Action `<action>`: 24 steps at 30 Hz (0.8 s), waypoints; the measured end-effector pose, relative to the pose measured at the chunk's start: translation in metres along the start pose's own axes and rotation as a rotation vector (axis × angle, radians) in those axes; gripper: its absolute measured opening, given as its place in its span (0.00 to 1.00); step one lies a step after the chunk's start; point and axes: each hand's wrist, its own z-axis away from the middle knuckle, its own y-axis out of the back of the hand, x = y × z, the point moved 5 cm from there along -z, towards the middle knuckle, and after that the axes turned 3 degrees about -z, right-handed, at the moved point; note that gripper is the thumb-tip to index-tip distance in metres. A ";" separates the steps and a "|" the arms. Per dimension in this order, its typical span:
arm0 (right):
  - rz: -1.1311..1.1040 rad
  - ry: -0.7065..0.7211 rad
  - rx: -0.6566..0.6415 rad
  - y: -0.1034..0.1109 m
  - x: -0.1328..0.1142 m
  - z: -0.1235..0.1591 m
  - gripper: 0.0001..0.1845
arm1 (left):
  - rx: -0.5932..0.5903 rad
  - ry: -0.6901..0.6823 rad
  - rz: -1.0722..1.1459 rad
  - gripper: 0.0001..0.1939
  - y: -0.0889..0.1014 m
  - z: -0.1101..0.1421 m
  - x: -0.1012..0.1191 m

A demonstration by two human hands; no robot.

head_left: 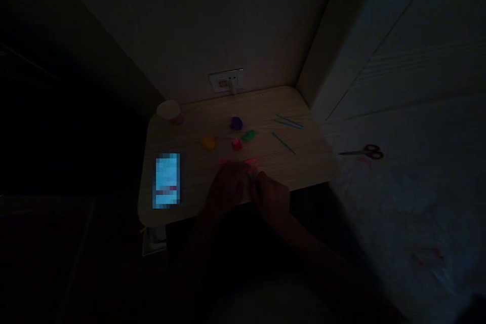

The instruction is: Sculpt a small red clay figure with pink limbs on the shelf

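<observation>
The scene is very dark. My left hand (228,182) is at the front of the small wooden table (197,192), its fingers bent over and closed toward my right hand. My right hand (271,196) is closed in a pinch, with a small pale thing (252,175) at its fingertips that is too dim to name. Just beyond the fingers lie flat pink strips (225,161) and a pink piece (252,167). Farther back sit soft-looking lumps: red (236,144), green (249,135), orange (208,142) and purple (236,123).
A glowing, blurred phone-like screen (166,181) lies at the table's left. Behind it stands a pale cup (169,110). Several thin blue sticks (284,143) are on the right. Scissors (366,152) rest on a white sheet (395,202) beyond the table. A wall socket (227,81) holds a plug.
</observation>
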 end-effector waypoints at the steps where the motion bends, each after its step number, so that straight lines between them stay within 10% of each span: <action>1: 0.000 -0.002 0.004 -0.001 0.000 0.000 0.10 | 0.004 0.001 -0.001 0.26 0.000 0.000 0.000; 15: -0.004 0.043 0.015 -0.003 0.003 -0.007 0.09 | 0.007 0.025 0.029 0.23 0.003 -0.004 0.004; 24: -0.182 0.325 -0.052 0.016 0.023 -0.008 0.09 | -0.025 0.038 0.046 0.24 0.002 -0.003 0.004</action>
